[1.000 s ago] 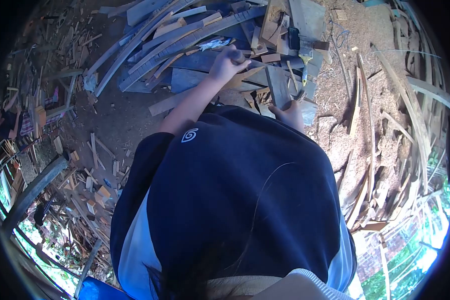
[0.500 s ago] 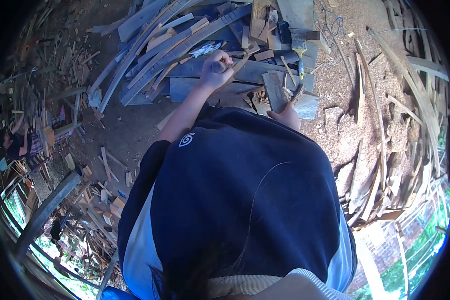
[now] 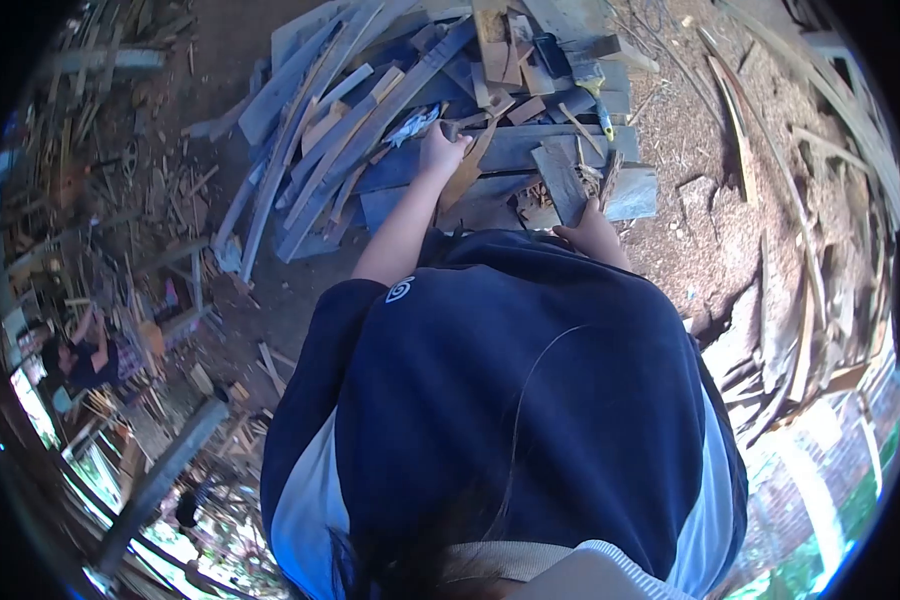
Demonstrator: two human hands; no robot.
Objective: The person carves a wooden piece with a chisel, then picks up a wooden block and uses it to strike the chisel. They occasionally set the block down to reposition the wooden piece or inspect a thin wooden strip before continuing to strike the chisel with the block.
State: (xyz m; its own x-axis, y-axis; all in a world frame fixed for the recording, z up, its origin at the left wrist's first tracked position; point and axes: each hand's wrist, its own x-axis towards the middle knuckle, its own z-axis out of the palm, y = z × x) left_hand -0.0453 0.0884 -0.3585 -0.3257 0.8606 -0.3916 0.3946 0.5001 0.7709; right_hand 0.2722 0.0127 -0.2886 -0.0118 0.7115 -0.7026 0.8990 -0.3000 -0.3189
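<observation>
My left hand (image 3: 442, 152) is closed round a stubby brown handle (image 3: 450, 129), whose rounded end shows above the fist. Beside this hand lies a long brown strip (image 3: 467, 172), slanting down toward me over the grey boards. My right hand (image 3: 594, 236) is closed on the near end of a narrow, rough piece of wood (image 3: 612, 178); the palm side is hidden. A flat grey board (image 3: 561, 183) leans right by its thumb. Curled brown shavings (image 3: 535, 200) lie left of that board.
A paintbrush (image 3: 592, 82) and a black object (image 3: 552, 55) lie among wood offcuts ahead. Long curved planks (image 3: 345, 150) are heaped to the left. Wood chips (image 3: 700, 140) and long strips cover the ground at right. Another person (image 3: 90, 355) works far left among scraps.
My left fist has turned, and the brown strip beside it now points down toward me instead of up and right. The whole view has shifted slightly. My right hand stays by the grey board.
</observation>
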